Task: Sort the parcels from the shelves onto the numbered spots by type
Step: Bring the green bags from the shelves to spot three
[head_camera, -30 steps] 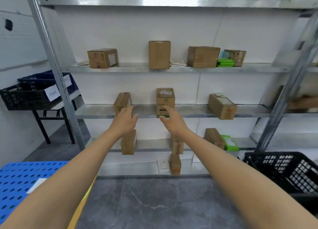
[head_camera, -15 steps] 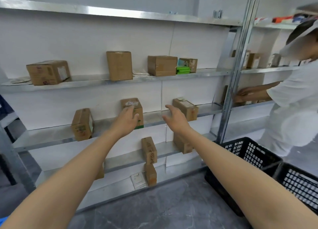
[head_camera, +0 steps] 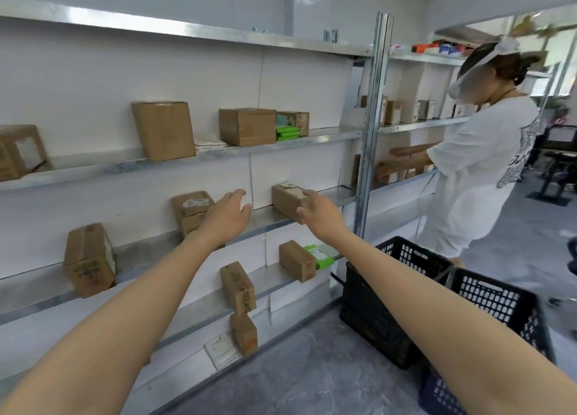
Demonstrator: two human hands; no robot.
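Head view: metal shelving (head_camera: 312,138) is lining a white wall above grey floor (head_camera: 312,371). A brown, white-labelled parcel (head_camera: 285,201) is lying on the middle shelf. Left hand (head_camera: 226,218) and right hand (head_camera: 318,211) are hovering either side of it, fingers loosely spread and gripping nothing; whether the right is touching it is unclear.

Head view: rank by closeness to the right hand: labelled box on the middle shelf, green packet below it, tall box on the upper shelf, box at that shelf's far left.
1. labelled box, middle shelf, right by the right hand.
2. green packet, lower shelf, just below.
3. tall box, upper shelf, up and left.
4. far-left box, upper shelf's left end.
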